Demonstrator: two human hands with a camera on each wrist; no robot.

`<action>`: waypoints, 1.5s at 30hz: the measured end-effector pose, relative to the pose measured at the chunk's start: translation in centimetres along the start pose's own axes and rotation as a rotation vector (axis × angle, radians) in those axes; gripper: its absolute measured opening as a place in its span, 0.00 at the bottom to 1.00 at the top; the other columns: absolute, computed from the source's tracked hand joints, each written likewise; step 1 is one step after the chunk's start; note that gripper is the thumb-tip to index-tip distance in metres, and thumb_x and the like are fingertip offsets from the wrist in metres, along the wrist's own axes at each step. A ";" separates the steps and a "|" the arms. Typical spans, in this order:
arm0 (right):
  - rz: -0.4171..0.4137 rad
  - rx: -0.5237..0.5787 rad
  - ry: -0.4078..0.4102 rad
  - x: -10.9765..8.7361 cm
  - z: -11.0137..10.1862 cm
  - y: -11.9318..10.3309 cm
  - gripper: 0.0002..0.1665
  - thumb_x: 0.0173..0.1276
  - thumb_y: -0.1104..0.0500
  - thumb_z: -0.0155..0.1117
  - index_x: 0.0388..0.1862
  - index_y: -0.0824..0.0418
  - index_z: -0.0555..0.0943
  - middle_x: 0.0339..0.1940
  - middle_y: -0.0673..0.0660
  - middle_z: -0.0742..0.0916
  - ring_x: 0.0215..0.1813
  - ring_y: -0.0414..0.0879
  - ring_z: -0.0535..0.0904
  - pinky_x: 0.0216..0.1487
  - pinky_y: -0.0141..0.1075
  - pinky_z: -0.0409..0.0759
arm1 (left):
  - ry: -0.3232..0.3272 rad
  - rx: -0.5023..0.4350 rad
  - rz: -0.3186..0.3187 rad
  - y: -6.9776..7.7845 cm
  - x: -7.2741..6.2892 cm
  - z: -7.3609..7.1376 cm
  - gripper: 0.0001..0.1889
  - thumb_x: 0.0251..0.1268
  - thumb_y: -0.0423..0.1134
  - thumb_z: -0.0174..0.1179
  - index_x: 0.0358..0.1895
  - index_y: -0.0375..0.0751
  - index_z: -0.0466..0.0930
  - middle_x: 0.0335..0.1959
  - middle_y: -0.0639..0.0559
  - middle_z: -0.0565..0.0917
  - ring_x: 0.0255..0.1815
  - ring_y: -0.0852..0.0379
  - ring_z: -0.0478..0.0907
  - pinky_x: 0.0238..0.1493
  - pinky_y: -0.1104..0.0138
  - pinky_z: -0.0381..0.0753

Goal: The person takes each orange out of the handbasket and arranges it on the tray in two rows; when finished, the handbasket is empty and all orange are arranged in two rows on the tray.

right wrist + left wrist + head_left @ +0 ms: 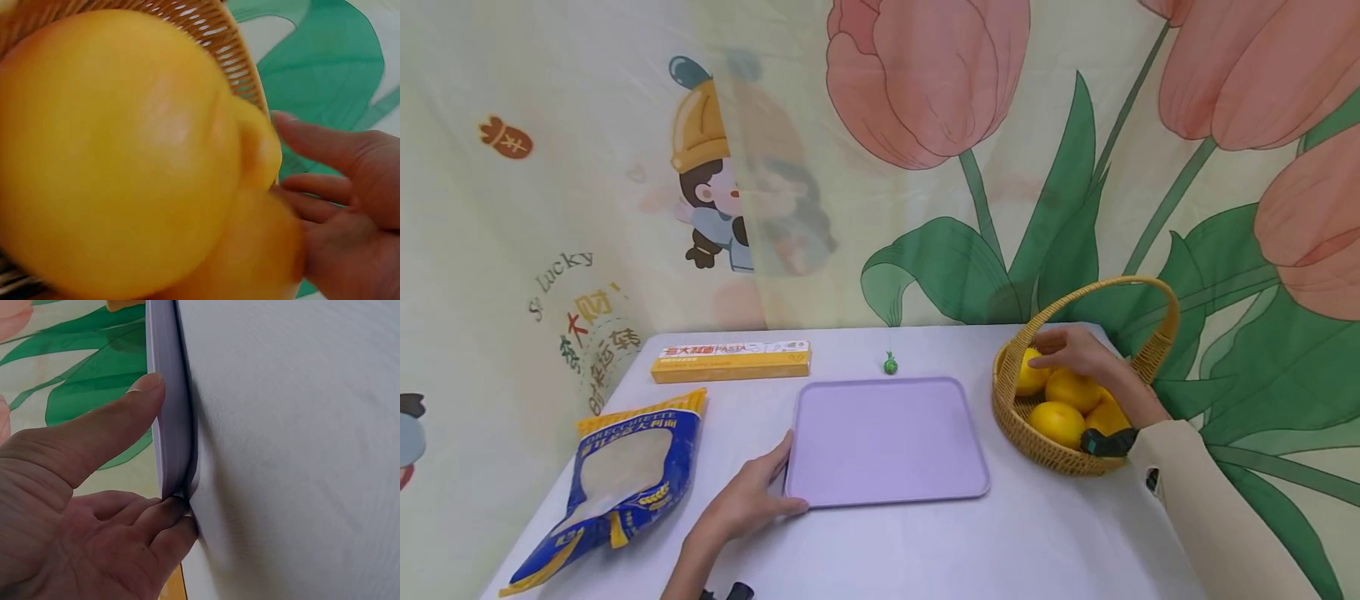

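Yellow fruit [119, 150] blurred, cut off | right fingers [322, 185] partly hidden | left forearm [697, 546] cropped

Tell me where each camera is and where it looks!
Head: on the head, facing forward and down at the purple tray and basket; left hand and right hand show.
Left wrist: on that wrist, facing the tray's edge; left hand shows.
Right wrist: on that wrist, facing yellow fruits in the basket; right hand shows.
Shared: head and left wrist show the tray.
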State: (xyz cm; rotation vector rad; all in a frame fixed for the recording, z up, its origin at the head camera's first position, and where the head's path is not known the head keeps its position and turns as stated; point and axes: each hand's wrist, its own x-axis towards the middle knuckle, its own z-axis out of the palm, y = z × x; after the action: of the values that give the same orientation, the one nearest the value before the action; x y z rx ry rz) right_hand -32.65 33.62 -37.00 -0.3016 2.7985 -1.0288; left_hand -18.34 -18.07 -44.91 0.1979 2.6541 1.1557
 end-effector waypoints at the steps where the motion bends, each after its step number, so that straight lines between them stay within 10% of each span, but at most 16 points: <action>1: 0.006 -0.024 -0.032 0.1 0.0 -0.2 0.32 0.75 0.59 0.74 0.71 0.77 0.77 0.65 0.75 0.85 0.61 0.67 0.83 0.68 0.52 0.85 | -0.003 -0.002 0.002 0.0 0.0 0.1 0.61 0.54 0.39 0.85 0.86 0.31 0.52 0.84 0.32 0.60 0.84 0.30 0.57 0.84 0.38 0.58; 5: 0.038 -0.076 -0.110 0.3 -0.3 -0.8 0.33 0.70 0.63 0.77 0.68 0.79 0.78 0.59 0.73 0.88 0.52 0.58 0.81 0.57 0.43 0.83 | -0.003 -0.003 0.020 0.0 0.0 0.3 0.61 0.53 0.39 0.85 0.86 0.32 0.53 0.84 0.32 0.60 0.84 0.30 0.58 0.84 0.38 0.58; 12: 0.048 -0.037 -0.041 0.6 0.5 -0.5 0.32 0.66 0.63 0.81 0.65 0.76 0.82 0.62 0.76 0.86 0.62 0.70 0.79 0.70 0.62 0.78 | 0.008 0.007 0.014 -0.3 -0.3 0.3 0.61 0.51 0.40 0.86 0.86 0.32 0.55 0.83 0.32 0.62 0.84 0.30 0.59 0.84 0.38 0.59; 21: -0.015 -0.147 -0.103 1.0 0.6 -0.4 0.29 0.58 0.59 0.87 0.55 0.70 0.88 0.44 0.60 0.87 0.45 0.54 0.79 0.48 0.39 0.83 | 0.011 0.001 0.009 -0.3 -0.4 0.4 0.61 0.51 0.41 0.86 0.86 0.33 0.55 0.83 0.32 0.62 0.84 0.29 0.60 0.84 0.37 0.59; 45: -0.002 0.084 0.067 -0.5 -0.7 -0.4 0.40 0.75 0.49 0.75 0.74 0.74 0.76 0.62 0.70 0.86 0.54 0.54 0.81 0.51 0.32 0.83 | 0.015 0.022 -0.041 -0.1 0.0 0.2 0.61 0.52 0.41 0.85 0.86 0.34 0.55 0.84 0.33 0.62 0.84 0.31 0.59 0.84 0.38 0.60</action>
State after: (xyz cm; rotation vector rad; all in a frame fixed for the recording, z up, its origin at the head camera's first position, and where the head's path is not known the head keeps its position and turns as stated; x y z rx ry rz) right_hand -32.25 33.89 -36.21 -0.2643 2.8040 -1.1739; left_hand -18.26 -17.96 -45.13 0.1385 2.6721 1.1208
